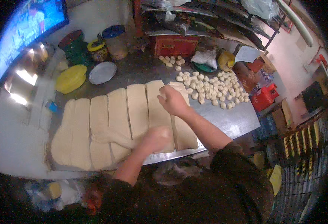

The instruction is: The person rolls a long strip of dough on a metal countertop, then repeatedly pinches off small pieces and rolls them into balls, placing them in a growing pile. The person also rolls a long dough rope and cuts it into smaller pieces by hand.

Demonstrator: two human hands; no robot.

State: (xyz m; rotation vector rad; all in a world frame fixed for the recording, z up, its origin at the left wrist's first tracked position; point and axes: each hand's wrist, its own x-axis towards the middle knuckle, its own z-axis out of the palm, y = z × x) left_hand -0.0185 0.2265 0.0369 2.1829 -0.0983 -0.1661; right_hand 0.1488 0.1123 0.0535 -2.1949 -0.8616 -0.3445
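A wide slab of pale dough lies before me, cut lengthwise into several strips. My right hand is over the far end of the rightmost cut, its fingers curled. Whether it holds something thin cannot be made out. Closer to the table's front edge, my left hand is blurred above the strips, its fingers bent; its contents are hidden. A loose, narrow piece of dough lies across the strips to the left, one end passing behind my left wrist. The rightmost strip runs beneath my right forearm.
Many small dough pieces lie at the metal table's far right. Yellow plates, a white lid and a blue-lidded container stand behind the slab. A red jerrycan is beyond the right edge.
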